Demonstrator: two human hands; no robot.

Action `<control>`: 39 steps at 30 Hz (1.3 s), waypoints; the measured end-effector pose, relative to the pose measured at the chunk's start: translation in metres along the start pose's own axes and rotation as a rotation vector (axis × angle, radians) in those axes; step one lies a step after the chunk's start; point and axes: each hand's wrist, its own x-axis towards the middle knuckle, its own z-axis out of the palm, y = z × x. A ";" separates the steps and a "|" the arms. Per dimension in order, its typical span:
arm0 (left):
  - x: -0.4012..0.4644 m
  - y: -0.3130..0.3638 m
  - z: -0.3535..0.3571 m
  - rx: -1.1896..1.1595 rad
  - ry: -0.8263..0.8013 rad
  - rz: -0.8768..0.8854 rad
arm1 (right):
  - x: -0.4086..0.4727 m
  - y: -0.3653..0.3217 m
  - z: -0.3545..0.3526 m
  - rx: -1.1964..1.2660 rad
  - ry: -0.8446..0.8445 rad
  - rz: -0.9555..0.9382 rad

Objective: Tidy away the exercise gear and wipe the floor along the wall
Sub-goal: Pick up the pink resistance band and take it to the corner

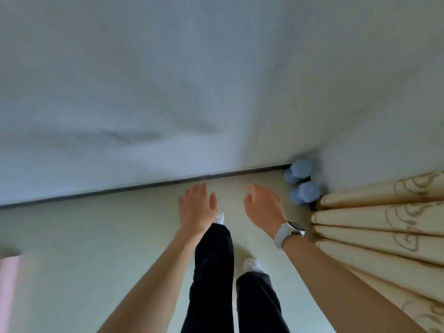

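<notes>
A pale grey-white wall fills the upper view and meets a second wall in a corner at right. A dark baseboard runs along the foot of it. The floor is pale greenish (smooth, evenly lit). Cream curtain folds with a swirl pattern hang at right.

Bare floor lies open along the wall — but in the corner the dumbbells sit hemmed between wall and curtain folds.
</notes>
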 end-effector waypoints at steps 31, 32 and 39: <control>-0.697 -0.632 0.183 -0.724 0.705 -1.546 | -0.514 -0.446 0.669 -0.799 -0.680 -1.616; -0.704 -0.652 0.189 -0.737 0.702 -1.561 | -0.522 -0.459 0.690 -0.829 -0.679 -1.625; -0.757 -0.874 0.187 -0.783 0.648 -1.588 | -0.573 -0.606 0.862 -0.907 -0.708 -1.647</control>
